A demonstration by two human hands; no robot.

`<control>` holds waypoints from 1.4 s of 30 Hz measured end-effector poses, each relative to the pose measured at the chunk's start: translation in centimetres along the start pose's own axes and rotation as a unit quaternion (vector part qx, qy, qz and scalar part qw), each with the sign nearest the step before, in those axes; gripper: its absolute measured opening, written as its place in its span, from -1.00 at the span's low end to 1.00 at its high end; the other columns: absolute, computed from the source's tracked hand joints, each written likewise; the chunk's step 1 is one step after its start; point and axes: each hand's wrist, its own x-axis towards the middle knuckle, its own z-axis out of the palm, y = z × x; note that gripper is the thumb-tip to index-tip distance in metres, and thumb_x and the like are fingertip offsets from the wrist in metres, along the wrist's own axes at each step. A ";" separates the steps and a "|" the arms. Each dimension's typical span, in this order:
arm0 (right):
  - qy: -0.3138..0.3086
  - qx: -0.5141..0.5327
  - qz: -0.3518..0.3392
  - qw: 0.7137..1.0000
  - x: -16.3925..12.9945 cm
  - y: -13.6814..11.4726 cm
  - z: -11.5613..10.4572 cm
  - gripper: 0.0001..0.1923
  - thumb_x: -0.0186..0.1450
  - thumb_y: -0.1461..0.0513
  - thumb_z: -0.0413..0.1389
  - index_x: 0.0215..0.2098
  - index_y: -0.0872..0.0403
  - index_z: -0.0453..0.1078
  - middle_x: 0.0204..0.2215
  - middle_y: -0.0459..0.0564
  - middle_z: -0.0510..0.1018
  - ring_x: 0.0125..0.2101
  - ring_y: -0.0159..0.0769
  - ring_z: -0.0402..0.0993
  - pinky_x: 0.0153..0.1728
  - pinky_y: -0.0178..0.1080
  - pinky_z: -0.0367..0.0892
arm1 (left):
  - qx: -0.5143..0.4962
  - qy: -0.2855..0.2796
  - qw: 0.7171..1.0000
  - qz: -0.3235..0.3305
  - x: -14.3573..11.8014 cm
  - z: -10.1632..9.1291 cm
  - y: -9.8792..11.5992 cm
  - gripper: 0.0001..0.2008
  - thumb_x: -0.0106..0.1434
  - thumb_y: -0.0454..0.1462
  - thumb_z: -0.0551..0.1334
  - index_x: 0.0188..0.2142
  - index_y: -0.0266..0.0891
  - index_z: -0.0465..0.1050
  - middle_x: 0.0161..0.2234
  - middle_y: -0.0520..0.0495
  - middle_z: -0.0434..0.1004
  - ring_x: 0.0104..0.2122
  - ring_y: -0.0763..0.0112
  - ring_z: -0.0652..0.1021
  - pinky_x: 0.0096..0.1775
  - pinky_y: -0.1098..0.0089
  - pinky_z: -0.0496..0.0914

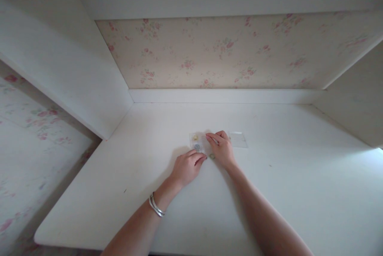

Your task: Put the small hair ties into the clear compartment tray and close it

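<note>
A small clear plastic case [191,141] with compartments lies on the white desktop. In its left part sit a yellowish small piece [195,138] and a bluish-grey small piece [196,146]. My left hand [188,166] is at the case's front edge, thumb and fingertips pinched together; what is between them is too small to make out. My right hand [221,148] reaches over the case's right part, its thumb and index finger closed at the tips on something I cannot make out. A small greenish ring-like piece [212,156] lies between the two hands.
A clear flat plastic piece [238,139], like a lid, lies right of my right hand. The white desk [284,196] ends in a rounded corner at the front left. White side panels [98,88] and a floral-papered back wall [209,54] enclose it. A tiny dark speck [125,191] lies at left.
</note>
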 end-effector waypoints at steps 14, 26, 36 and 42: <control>-0.186 -0.099 -0.188 0.959 -3.0 -1.9 -3.5 -0.83 0.24 0.24 0.03 -0.36 0.03 0.48 -0.49 -0.06 0.44 -0.44 -0.38 0.33 -0.33 -0.27 0.13 | -0.054 0.104 0.993 -0.030 0.9 -0.9 -0.7 -0.74 0.33 -0.20 0.04 -0.22 -0.18 0.50 -0.31 -0.06 0.52 -0.28 0.42 0.50 -0.20 0.44 0.36; -0.202 -0.168 -0.210 0.942 -3.1 -1.8 -3.4 -0.81 0.21 0.28 0.04 -0.37 -0.02 0.51 -0.46 -0.06 0.45 -0.42 -0.36 0.30 -0.29 -0.24 0.07 | 0.041 0.041 0.998 -0.033 7.2 -0.6 -0.5 -0.76 0.30 -0.20 0.07 -0.25 -0.12 0.52 -0.26 -0.04 0.58 -0.25 0.40 0.53 -0.17 0.43 0.33; -0.174 -0.098 -0.175 0.964 -3.0 -1.4 -3.3 -0.84 0.22 0.28 0.06 -0.38 0.01 0.50 -0.46 -0.06 0.44 -0.43 -0.40 0.32 -0.30 -0.29 0.14 | -0.028 0.091 0.994 -0.057 3.9 -0.4 -0.7 -0.73 0.32 -0.18 0.04 -0.20 -0.18 0.49 -0.23 -0.05 0.57 -0.25 0.40 0.52 -0.20 0.46 0.34; -0.099 0.039 -0.084 0.991 -2.3 -0.8 -3.0 -0.85 0.22 0.26 0.06 -0.37 0.05 0.49 -0.44 -0.05 0.43 -0.42 -0.39 0.35 -0.41 -0.34 0.23 | -0.078 0.035 0.995 -0.057 0.7 0.4 0.7 -0.74 0.31 -0.18 0.04 -0.24 -0.17 0.49 -0.32 -0.02 0.57 -0.34 0.42 0.52 -0.29 0.47 0.35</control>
